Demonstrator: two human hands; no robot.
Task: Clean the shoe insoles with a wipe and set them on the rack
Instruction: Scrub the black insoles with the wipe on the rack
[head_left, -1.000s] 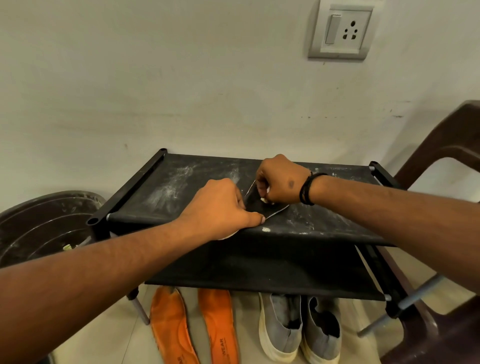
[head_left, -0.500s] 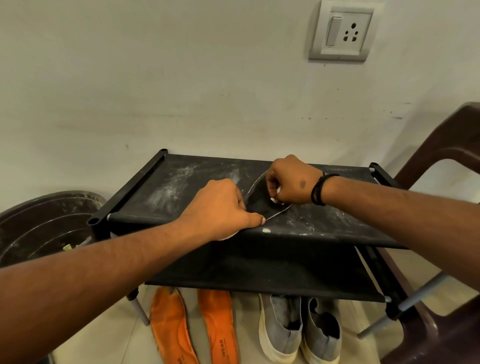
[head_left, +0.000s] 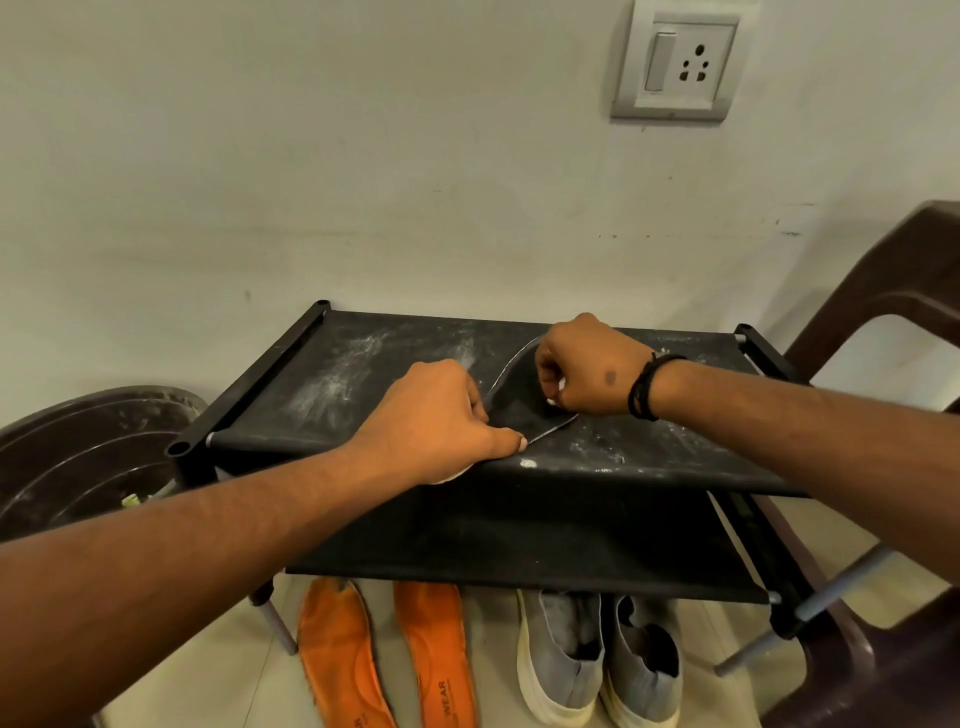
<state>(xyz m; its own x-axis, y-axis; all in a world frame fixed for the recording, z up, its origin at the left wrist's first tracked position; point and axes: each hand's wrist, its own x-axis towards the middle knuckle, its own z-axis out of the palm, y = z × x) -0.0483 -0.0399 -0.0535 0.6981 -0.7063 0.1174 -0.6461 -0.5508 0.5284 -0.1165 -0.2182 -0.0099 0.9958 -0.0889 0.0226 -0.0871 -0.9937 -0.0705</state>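
A black insole (head_left: 519, 397) with a pale edge lies on the top shelf of the black fabric shoe rack (head_left: 363, 379). My left hand (head_left: 436, 421) grips its near end, thumb pressed on the edge. My right hand (head_left: 592, 369) is curled on the insole's far part and holds a small white wipe (head_left: 555, 399), of which only a sliver shows under the fingers. Two orange insoles (head_left: 384, 660) lie on the floor under the rack.
A pair of grey slip-on shoes (head_left: 597, 660) stands on the floor beside the orange insoles. A dark round tub (head_left: 78, 457) sits to the left, a brown plastic chair (head_left: 883, 332) to the right. A wall switch and socket (head_left: 678, 62) is above.
My right hand with the wipe has slid along the insole toward its far end, to the right and back. My left hand has kept its grip in place.
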